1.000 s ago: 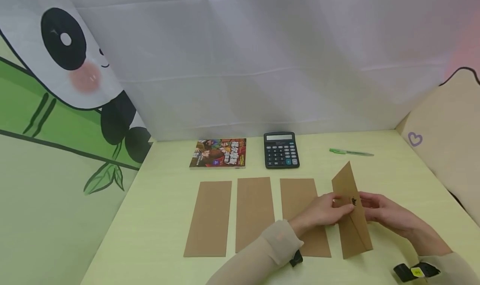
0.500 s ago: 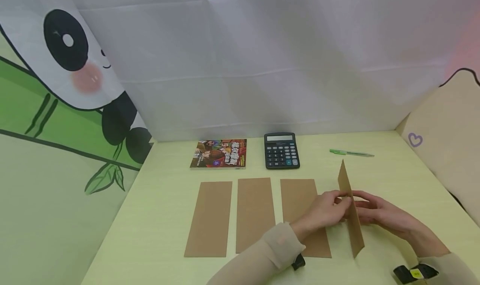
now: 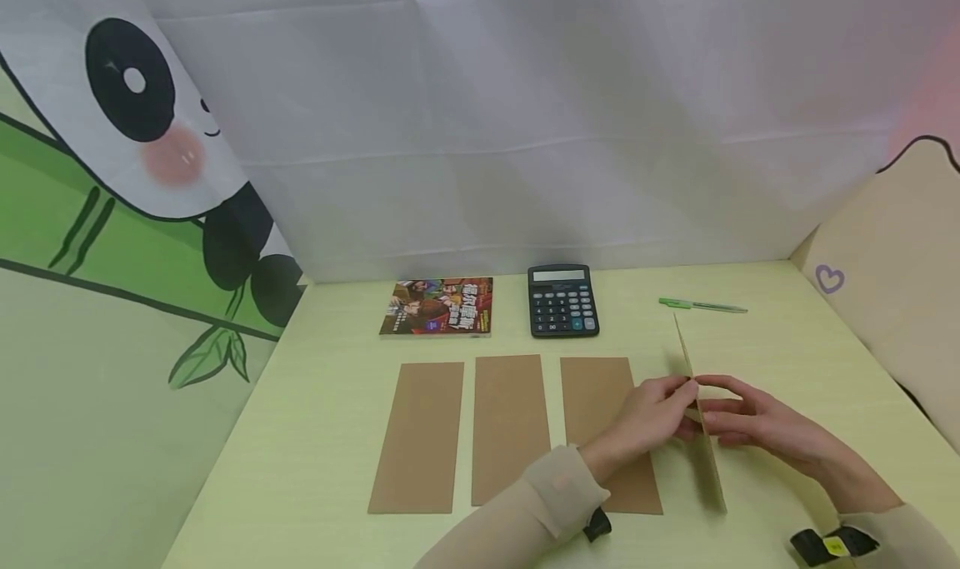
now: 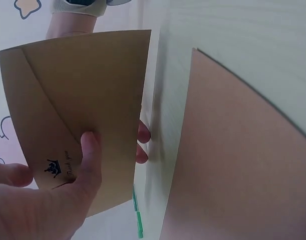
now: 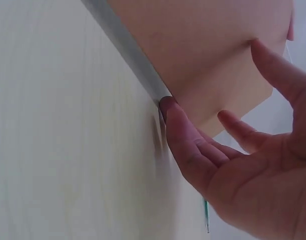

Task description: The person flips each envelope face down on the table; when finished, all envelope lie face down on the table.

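Observation:
A brown kraft envelope (image 4: 92,75) with a crown and "Thank you" printed on its flap side stands almost edge-on to the head view. My left hand (image 3: 648,415) pinches it, with the thumb (image 4: 92,155) flat on the flap side by the print. On the plain back side is my right hand (image 5: 243,170), its fingers spread and slightly bent. Some of its fingertips touch that face, and one reaches under the lower edge. Under my left forearm lies a flat brown envelope-sized piece (image 3: 597,394), partly covered by the hand.
Two more flat brown pieces, a middle one (image 3: 510,423) and a left one (image 3: 416,436), lie in the same row. Behind them are a colourful book (image 3: 438,306), a black calculator (image 3: 562,300) and a green pen (image 3: 703,306). White cloth (image 3: 525,136) hangs at the back.
The envelope has turned from showing its flap side to nearly edge-on in the head view. Both hands have stayed on it, with the right fingers coming slightly left.

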`<state>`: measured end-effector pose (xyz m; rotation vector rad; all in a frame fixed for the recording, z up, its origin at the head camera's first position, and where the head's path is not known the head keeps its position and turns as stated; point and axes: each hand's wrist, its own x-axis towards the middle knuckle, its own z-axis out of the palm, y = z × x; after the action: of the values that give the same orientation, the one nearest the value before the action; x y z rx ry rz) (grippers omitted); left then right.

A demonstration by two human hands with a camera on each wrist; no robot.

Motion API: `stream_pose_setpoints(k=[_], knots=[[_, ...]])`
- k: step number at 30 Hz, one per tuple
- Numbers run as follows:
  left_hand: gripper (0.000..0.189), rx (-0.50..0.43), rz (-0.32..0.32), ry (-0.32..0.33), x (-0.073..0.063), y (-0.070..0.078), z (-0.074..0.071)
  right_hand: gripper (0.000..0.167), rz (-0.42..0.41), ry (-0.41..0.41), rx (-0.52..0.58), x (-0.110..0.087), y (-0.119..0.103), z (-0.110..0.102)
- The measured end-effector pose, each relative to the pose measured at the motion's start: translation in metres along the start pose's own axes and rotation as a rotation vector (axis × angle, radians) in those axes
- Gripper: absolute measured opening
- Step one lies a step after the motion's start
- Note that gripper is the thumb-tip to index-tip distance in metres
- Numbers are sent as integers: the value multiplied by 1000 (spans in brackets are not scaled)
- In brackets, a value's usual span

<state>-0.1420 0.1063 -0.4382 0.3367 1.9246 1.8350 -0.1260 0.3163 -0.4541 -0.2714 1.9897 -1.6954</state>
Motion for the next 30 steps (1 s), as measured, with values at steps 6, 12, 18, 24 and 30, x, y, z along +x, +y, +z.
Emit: stream_pose_setpoints(k=[6, 12, 18, 24, 30], knots=[[30, -74, 26, -2, -1, 1, -3, 64, 25, 58, -96, -4, -1, -7], [26, -52, 3, 45, 0, -1, -3, 68, 71, 105, -167, -4, -1, -9], [39, -29, -7, 158, 3, -8, -5, 67, 52, 180, -305, -6, 2, -7], [40, 29, -29, 254, 5, -17, -8, 69, 39, 236, -438, -8, 5, -4], [42, 173, -77, 228, 6, -21, -9, 69, 18, 315, -608, -7, 5, -3]])
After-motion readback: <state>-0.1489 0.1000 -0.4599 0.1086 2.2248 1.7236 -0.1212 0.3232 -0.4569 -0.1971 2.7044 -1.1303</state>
